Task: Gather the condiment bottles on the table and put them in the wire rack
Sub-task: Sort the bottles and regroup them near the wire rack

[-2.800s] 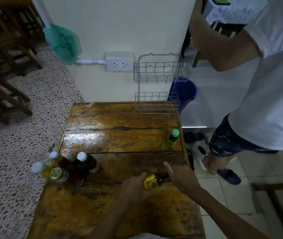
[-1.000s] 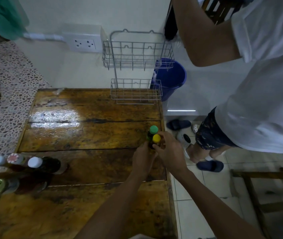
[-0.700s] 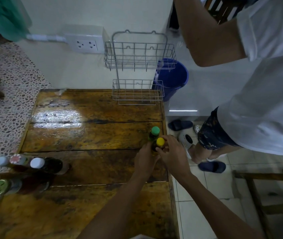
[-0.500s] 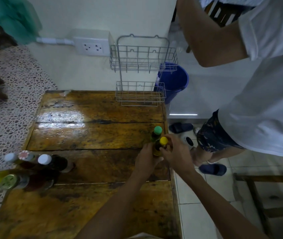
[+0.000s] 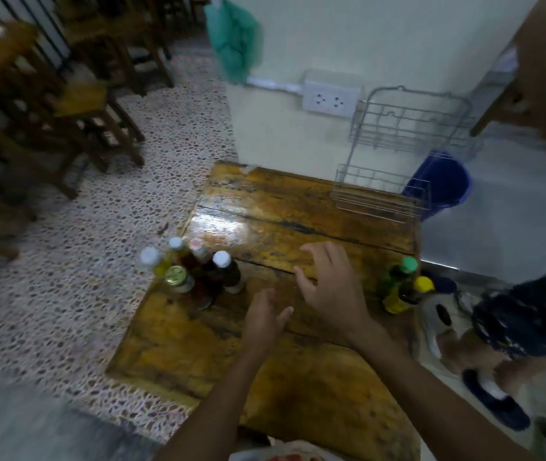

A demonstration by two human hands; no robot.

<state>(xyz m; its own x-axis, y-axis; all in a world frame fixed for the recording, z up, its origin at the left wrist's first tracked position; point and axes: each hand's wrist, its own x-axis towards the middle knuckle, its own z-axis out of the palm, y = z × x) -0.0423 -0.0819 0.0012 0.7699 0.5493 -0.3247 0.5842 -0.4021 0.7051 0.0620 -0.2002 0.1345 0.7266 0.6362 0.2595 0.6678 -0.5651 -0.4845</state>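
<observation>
Two bottles stand upright together near the table's right edge: a green-capped bottle (image 5: 400, 272) and a yellow-capped bottle (image 5: 406, 294). A cluster of several bottles (image 5: 198, 271) with white, pink and gold caps stands at the left edge. The two-tier wire rack (image 5: 395, 168) stands empty at the far right corner against the wall. My left hand (image 5: 265, 319) and my right hand (image 5: 331, 282) hover over the middle of the wooden table (image 5: 265, 221), both open and holding nothing, between the two bottle groups.
Another person (image 5: 531, 311) in a white shirt and dark shorts stands close to the table's right side. A blue bucket (image 5: 441, 184) sits on the floor behind the rack. Wooden chairs (image 5: 65, 104) fill the left. A wall socket (image 5: 330, 99) is beside the rack.
Both hands let go of the yellow-capped bottle, which now stands next to the green-capped one, and moved left toward the table's middle. The view swung left.
</observation>
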